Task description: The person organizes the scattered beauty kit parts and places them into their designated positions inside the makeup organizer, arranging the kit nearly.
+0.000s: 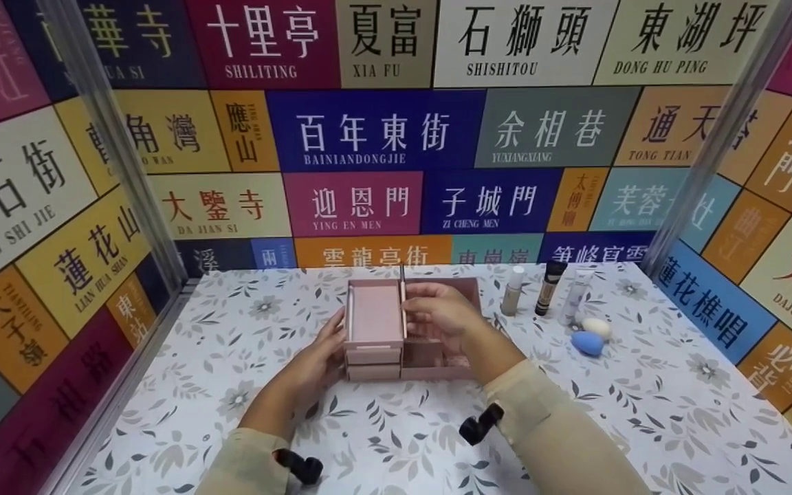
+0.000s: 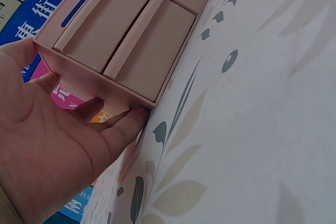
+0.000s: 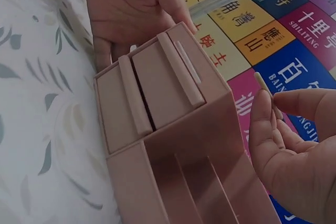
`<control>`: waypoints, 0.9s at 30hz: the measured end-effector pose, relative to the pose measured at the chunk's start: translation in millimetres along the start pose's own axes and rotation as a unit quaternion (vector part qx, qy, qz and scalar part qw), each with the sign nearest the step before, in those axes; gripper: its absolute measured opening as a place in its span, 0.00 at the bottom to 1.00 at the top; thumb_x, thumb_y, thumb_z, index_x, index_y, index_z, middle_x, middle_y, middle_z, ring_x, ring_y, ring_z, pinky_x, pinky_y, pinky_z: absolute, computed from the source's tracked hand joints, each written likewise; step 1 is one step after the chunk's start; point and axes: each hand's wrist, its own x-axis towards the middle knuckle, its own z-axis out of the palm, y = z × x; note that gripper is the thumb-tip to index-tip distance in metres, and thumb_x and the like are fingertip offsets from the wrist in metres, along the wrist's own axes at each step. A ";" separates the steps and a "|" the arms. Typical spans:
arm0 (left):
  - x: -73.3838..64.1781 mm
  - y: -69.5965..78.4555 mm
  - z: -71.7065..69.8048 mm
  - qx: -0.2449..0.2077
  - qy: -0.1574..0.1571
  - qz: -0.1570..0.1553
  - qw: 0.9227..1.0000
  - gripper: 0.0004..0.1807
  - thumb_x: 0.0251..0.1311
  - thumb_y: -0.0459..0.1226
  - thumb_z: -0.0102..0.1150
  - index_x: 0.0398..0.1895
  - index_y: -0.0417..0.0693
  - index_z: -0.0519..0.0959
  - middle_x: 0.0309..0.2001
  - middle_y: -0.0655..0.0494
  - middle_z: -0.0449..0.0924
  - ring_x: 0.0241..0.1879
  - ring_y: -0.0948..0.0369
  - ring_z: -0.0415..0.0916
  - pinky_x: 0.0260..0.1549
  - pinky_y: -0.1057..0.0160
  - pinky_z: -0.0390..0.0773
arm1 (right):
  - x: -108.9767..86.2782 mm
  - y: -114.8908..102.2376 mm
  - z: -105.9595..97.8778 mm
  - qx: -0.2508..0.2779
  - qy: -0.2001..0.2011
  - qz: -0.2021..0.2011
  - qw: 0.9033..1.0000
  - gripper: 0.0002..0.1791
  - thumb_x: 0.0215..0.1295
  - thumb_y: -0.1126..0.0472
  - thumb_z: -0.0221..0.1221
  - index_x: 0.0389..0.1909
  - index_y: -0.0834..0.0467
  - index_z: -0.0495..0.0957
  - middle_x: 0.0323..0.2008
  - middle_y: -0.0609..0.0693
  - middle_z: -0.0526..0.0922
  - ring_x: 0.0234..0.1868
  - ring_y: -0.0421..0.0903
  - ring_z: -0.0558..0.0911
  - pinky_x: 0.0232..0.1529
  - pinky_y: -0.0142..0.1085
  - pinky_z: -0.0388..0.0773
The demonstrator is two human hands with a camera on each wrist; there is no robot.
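Observation:
A pink desktop organizer (image 1: 374,313) stands on the patterned tabletop, with two drawers (image 2: 152,51) stacked under its shallow top tray. Open compartments (image 3: 176,190) with dividers adjoin the drawers on the right. My left hand (image 1: 317,361) touches the organizer's left side, thumb near the top edge and extended fingertips along the lower side. Between the thumb and fingers of my right hand (image 1: 441,313) is a slim, pencil-like stick (image 1: 403,295), pinched upright beside the top tray. Its upper end looks dark in the head view; the right wrist view shows only a short pale end above the fingertips.
Right of the organizer stand a white-capped bottle (image 1: 511,295), a black tube (image 1: 548,289) and a pale tube (image 1: 576,299). A cream sponge (image 1: 597,327) and a blue sponge (image 1: 587,343) lie in front of them. Walls with printed sign panels (image 1: 375,130) enclose the table.

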 end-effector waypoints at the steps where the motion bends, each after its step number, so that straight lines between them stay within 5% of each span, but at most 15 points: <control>1: 0.2 0.1 -0.3 -0.001 0.000 0.000 1.000 0.34 0.83 0.55 0.43 0.86 0.84 0.47 0.90 0.56 0.43 0.87 0.45 0.48 0.85 0.40 0.51 | 1.9 -1.1 2.9 -0.001 0.001 -0.001 1.000 0.29 0.70 0.71 0.64 0.72 0.66 0.72 0.43 0.53 0.87 0.35 0.43 0.86 0.41 0.34 0.90; 9: -0.8 2.1 0.1 -0.003 0.011 -0.014 1.000 0.33 0.81 0.57 0.46 0.84 0.90 0.49 0.90 0.60 0.43 0.87 0.47 0.49 0.85 0.41 0.53 | 14.6 -8.5 24.8 -0.007 -0.010 0.004 1.000 0.29 0.69 0.70 0.66 0.71 0.64 0.74 0.46 0.54 0.85 0.40 0.46 0.86 0.47 0.37 0.91; 18: 0.5 -0.4 2.8 -0.022 0.003 0.004 1.000 0.35 0.83 0.54 0.44 0.87 0.80 0.46 0.90 0.53 0.42 0.87 0.43 0.49 0.85 0.39 0.49 | 27.8 -6.7 41.8 -0.055 -0.015 0.018 0.998 0.28 0.69 0.71 0.66 0.69 0.64 0.73 0.43 0.55 0.85 0.34 0.44 0.86 0.39 0.33 0.90; 27: 0.9 -0.2 1.7 -0.012 0.009 -0.012 1.000 0.35 0.82 0.56 0.45 0.86 0.83 0.46 0.89 0.53 0.47 0.87 0.45 0.50 0.85 0.41 0.51 | 28.0 -5.6 52.8 -0.128 0.012 0.023 0.991 0.25 0.66 0.72 0.66 0.65 0.64 0.78 0.43 0.57 0.87 0.28 0.43 0.86 0.35 0.34 0.90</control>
